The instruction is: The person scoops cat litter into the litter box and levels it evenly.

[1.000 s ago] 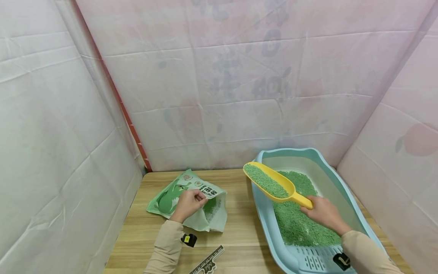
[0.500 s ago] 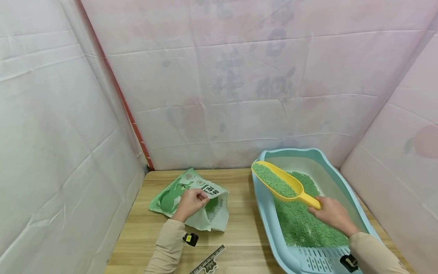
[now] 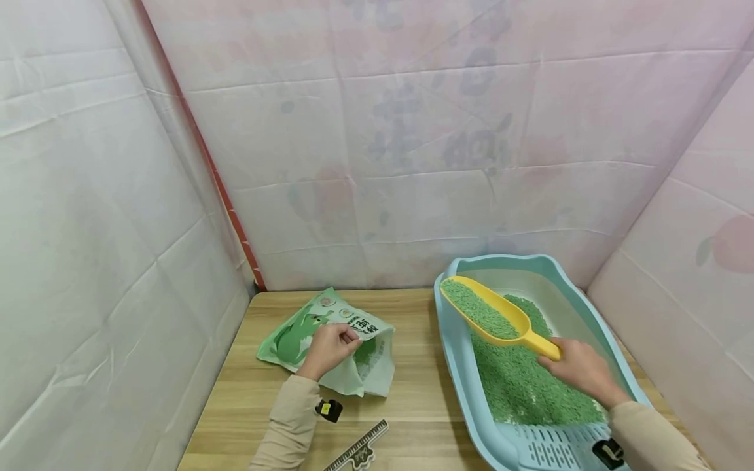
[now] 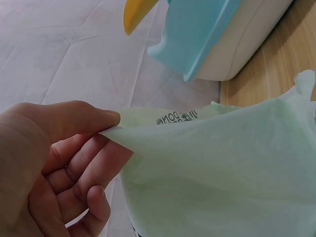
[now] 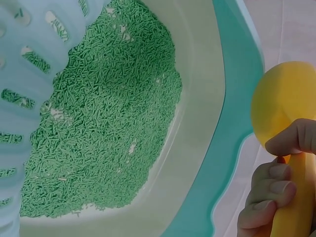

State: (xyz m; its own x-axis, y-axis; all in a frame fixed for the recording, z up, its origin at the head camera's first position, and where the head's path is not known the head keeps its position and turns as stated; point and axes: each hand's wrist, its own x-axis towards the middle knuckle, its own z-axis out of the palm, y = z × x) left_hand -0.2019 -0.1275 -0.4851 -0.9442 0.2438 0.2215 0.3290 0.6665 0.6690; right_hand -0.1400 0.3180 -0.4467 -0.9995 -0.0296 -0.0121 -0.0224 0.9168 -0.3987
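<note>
My left hand [image 3: 330, 348] pinches the mouth edge of a pale green litter bag [image 3: 294, 337] that lies on the table at the left. The bag's mouth gapes to the right, with green pellets showing inside. In the left wrist view, thumb and forefinger hold the bag's lip [image 4: 197, 163]. My right hand [image 3: 583, 369] grips the handle of a yellow scoop [image 3: 521, 320] heaped with green pellets [image 3: 478, 306]. The scoop is held over the left side of a blue litter box [image 3: 456, 392]. Green pellets [image 5: 108, 113] cover much of the box floor.
A black-and-white ruler [image 3: 359, 448] lies on the wooden table [image 3: 412, 366] near its front edge, between the bag and the box. A slotted blue grate [image 3: 550, 451] spans the box's near end. Pale printed sheets [image 3: 412, 144] hang at the back and both sides.
My right hand has carried the loaded scoop a little to the right over the litter box. The left hand keeps its pinch on the bag, almost still.
</note>
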